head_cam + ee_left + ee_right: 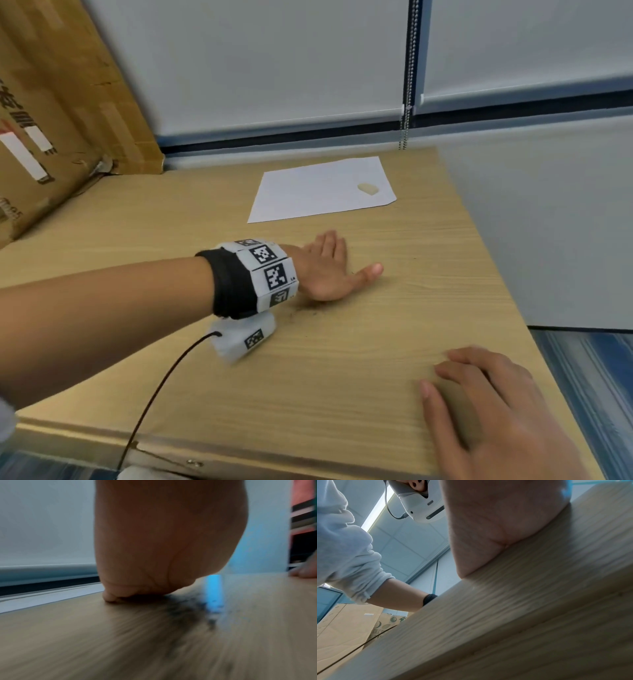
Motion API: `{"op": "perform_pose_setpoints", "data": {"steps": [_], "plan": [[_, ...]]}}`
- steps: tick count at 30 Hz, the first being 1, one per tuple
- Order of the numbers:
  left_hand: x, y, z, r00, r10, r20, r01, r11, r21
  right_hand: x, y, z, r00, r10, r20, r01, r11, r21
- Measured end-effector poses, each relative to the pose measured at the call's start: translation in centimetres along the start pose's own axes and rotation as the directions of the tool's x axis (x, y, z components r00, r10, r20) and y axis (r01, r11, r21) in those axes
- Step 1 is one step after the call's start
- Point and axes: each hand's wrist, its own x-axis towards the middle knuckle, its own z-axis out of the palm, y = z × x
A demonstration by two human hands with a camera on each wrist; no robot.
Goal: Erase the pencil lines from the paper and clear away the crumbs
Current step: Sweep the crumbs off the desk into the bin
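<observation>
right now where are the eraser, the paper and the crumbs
eraser (368, 188), head view, middle of its top
paper (308, 195), head view, bare centre of the sheet
crumbs (308, 312), head view, dark specks beside the left wrist

We see a wood-grain bench (342, 359) against pale roller blinds (274, 61) with a bead chain (409, 85). Left of the bench leans a cardboard box (51, 102); to its right, blue striped floor (589, 377).

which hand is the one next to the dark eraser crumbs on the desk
The left hand, the one with the marker-covered wristband, lying flat mid-desk; the crumbs lie beside its heel. The right hand rests near the front corner, apart from them.
</observation>
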Motion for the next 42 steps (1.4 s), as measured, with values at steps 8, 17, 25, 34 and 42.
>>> {"op": "perform_pose_setpoints", "data": {"steps": [8,17,25,34,42], "plan": [[-4.1,-0.1,-0.2,0.961,0.247,-0.123,-0.263,0.954,-0.140,0.2,0.2,-0.1,1.000,0.007,0.003,-0.007,0.999,0.032],[-10.8,-7.0,9.7,0.937,-0.350,0.000,0.339,0.909,-0.241,-0.1,-0.1,0.2,1.000,0.011,0.002,-0.011,1.000,0.019],[-4.6,4.3,5.2,0.996,-0.086,-0.030,0.077,0.969,-0.234,-0.6,0.0,0.1,1.000,0.024,-0.012,-0.024,1.000,0.015],[-4.9,-0.9,2.3,0.973,-0.218,-0.080,0.180,0.925,-0.335,-0.6,0.3,-0.2,1.000,-0.024,-0.007,0.024,1.000,0.012],[-4.8,2.5,5.4,0.985,-0.165,-0.045,0.153,0.968,-0.199,-0.6,0.2,0.0,1.000,-0.005,0.016,0.006,1.000,-0.011]]}}
